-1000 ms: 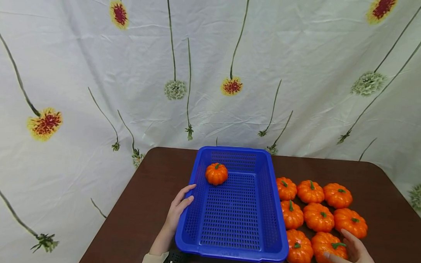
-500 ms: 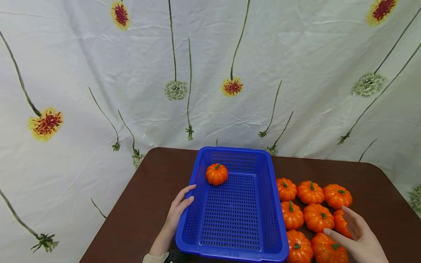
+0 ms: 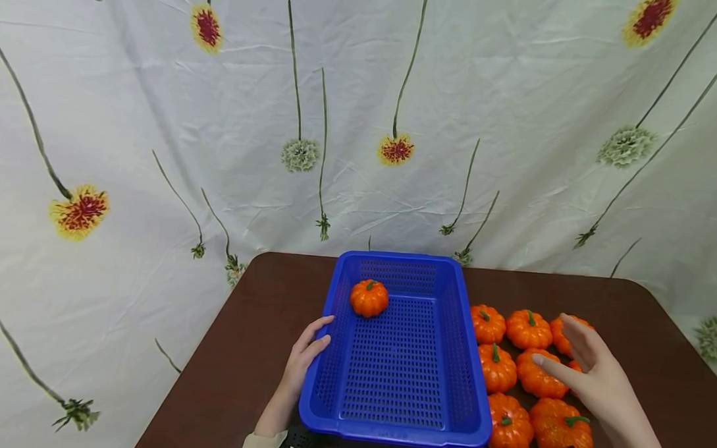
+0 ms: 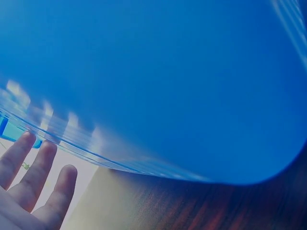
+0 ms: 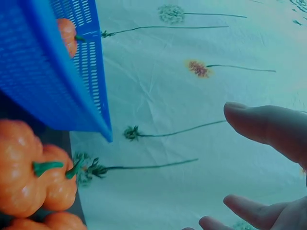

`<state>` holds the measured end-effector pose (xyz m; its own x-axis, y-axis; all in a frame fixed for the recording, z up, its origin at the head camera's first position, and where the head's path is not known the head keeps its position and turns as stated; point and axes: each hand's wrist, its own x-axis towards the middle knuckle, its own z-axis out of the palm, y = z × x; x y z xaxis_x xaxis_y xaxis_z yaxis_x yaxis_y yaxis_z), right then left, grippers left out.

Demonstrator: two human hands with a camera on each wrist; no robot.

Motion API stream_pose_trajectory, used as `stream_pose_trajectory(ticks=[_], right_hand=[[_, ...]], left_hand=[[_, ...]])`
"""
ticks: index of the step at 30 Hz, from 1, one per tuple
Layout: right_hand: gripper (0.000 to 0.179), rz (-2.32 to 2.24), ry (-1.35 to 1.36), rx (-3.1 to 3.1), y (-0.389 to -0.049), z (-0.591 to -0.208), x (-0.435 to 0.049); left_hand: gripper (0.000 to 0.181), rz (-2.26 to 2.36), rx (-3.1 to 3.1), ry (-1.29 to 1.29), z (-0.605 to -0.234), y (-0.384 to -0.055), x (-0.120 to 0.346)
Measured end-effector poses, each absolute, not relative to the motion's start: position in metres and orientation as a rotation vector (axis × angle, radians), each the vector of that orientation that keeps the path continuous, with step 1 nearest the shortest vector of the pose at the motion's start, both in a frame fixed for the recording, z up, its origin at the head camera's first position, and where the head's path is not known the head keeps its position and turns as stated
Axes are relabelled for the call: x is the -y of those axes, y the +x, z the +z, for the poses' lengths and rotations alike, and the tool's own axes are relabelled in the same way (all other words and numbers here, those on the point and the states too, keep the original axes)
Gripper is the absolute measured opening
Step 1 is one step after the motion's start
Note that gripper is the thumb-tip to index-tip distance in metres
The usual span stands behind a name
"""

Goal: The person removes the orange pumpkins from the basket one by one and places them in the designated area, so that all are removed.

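A blue plastic basket (image 3: 398, 364) with a slotted bottom stands on the dark brown table. One small orange pumpkin (image 3: 369, 298) with a green stem sits near its far left corner. My left hand (image 3: 300, 360) rests at the basket's left rim, its fingers extended along the outer side in the left wrist view. To the basket's right, several pumpkins (image 3: 528, 329) lie in rows. Above their right side hovers my right hand (image 3: 603, 381), thumb and fingers spread apart with nothing between them. It partly hides the right-hand pumpkins.
The brown table (image 3: 242, 332) has rounded far corners. Right behind it hangs a pale cloth (image 3: 231, 134) printed with flowers. The basket's right wall (image 5: 72, 86) stands close beside the left row of pumpkins.
My right hand has moved away from the nearest pumpkins, up and toward the far rows, still holding nothing. My left hand, the basket and the pumpkins have stayed in place.
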<state>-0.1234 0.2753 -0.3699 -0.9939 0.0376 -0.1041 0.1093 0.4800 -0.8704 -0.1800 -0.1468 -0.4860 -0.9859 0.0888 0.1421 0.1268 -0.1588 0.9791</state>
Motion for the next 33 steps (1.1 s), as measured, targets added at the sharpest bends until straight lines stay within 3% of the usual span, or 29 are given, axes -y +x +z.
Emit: stream_pose_trajectory(ticks=[14,33], right_hand=[[0.09,-1.749,-0.109,-2.651,-0.149,-0.338,-0.237],[0.09,-1.868,-0.16,-2.544,-0.186,-0.318,-0.184]], left_hand=[[0.041,-2.373,2.01,-0.275,-0.489,-0.181,0.148],[0.041,-2.371,2.004,-0.266,-0.487,-0.181,0.147]])
